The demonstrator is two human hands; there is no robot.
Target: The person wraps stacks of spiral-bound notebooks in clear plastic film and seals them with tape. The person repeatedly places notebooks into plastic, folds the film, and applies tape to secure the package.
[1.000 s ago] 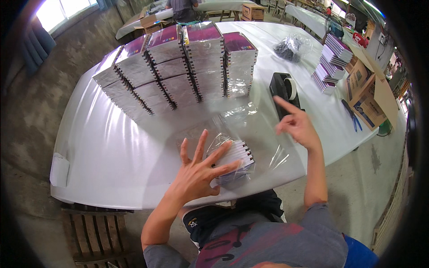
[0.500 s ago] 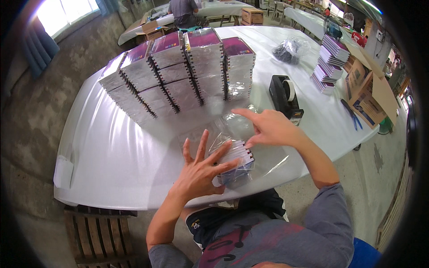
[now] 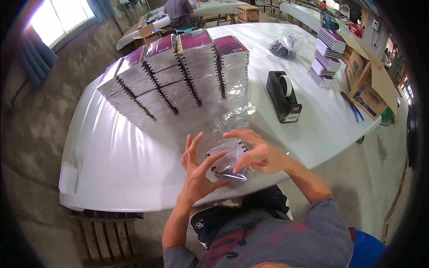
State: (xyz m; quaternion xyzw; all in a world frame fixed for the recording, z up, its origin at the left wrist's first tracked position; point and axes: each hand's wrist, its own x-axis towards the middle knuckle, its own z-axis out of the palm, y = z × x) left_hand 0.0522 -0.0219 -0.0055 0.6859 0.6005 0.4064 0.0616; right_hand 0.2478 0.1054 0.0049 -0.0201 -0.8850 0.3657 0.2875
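Note:
A small stack of spiral-bound notebooks (image 3: 229,151) lies in clear plastic film (image 3: 243,115) near the table's front edge. Along its left side is my left hand (image 3: 195,172), fingers spread and the thumb at the stack's near edge. My right hand (image 3: 268,158) hovers over the right side, its fingers apart and curved around that end; whether the fingertips touch the film is hard to tell. Some of the film spreads loosely over the table beyond the stack. Neither hand grips anything that I can see.
Tall stacks of wrapped purple-covered notebooks (image 3: 196,67) stand at the back left. A black tape dispenser (image 3: 282,100) sits to the right. Farther right are another notebook pile (image 3: 325,60), blue-handled pliers (image 3: 355,111) and an open cardboard box (image 3: 368,89). A person (image 3: 178,15) sits at a far table.
My right hand has come from the far right of the stack toward me, over its right side. My left hand has drawn off the top to the left side.

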